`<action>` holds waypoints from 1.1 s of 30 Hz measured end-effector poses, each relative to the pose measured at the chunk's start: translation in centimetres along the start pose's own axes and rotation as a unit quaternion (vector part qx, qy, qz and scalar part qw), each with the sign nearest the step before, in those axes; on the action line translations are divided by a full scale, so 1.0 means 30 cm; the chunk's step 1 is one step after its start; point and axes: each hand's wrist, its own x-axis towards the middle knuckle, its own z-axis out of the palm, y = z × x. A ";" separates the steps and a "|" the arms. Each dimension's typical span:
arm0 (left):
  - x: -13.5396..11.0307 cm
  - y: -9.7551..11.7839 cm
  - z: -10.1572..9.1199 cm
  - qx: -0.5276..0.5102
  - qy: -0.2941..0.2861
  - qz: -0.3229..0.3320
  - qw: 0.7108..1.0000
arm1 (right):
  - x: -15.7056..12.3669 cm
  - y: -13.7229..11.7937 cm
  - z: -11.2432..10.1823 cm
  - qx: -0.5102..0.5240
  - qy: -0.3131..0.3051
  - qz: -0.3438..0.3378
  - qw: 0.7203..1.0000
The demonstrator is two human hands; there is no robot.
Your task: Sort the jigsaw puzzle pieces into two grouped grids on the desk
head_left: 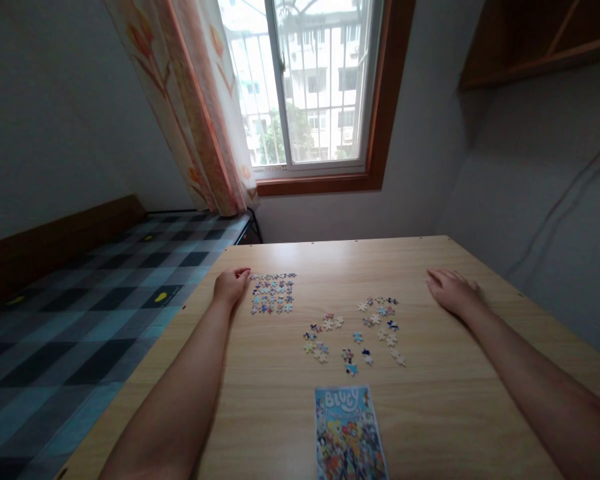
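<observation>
At the upper left of the table, my left hand (231, 286) rests with its fingers curled and their tips drawn together. The tips are right beside the left end of the top row of jigsaw puzzle pieces (273, 291), and whether they hold a piece I cannot make out. Those small pieces lie in several tidy rows. My right hand (453, 291) lies palm down on the right side, fingers loosely apart and holding nothing. Between the hands, loose jigsaw pieces (375, 320) are scattered, some showing colour and others a pale side.
A printed picture sheet (349, 430) reading "Bluey" lies at the near edge of view on the wooden table (270, 400). Left of the table is a bed with a checked cover (180, 267). Beyond are a curtain (195, 100) and a window (325, 87); a shelf (535, 67) hangs upper right.
</observation>
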 end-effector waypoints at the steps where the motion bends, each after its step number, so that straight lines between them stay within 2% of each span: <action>1: 0.002 0.000 -0.001 -0.006 0.005 -0.006 1.000 | -0.004 -0.008 -0.007 0.034 0.000 -0.037 0.999; 4: 0.006 0.001 -0.005 -0.021 0.018 -0.021 0.999 | -0.026 -0.052 -0.032 0.171 -0.038 -0.165 0.971; 8: 0.012 0.000 -0.008 -0.026 0.026 -0.043 0.998 | -0.075 -0.151 -0.067 0.278 -0.085 -0.229 0.929; 12: 0.022 0.000 -0.006 -0.027 0.032 -0.058 0.997 | -0.128 -0.253 -0.078 0.304 -0.113 -0.295 0.899; 14: 0.025 0.003 -0.006 -0.029 0.031 -0.059 0.997 | -0.146 -0.289 -0.071 0.285 -0.126 -0.323 0.894; 17: 0.024 0.009 -0.009 -0.033 0.028 -0.065 0.997 | -0.153 -0.315 -0.047 0.260 -0.100 -0.351 0.894; 20: 0.020 0.014 -0.012 -0.038 0.040 -0.070 0.996 | -0.129 -0.307 -0.021 0.266 -0.058 -0.334 0.903; 26: 0.013 0.015 -0.014 -0.062 0.088 -0.083 0.991 | -0.053 -0.250 0.012 0.238 0.024 -0.188 0.953; 29: 0.015 0.010 -0.012 -0.057 0.086 -0.083 0.991 | -0.034 -0.236 0.022 0.228 0.038 -0.148 0.962; 33: 0.018 0.006 -0.011 -0.052 0.081 -0.082 0.992 | -0.027 -0.237 0.028 0.217 0.033 -0.136 0.966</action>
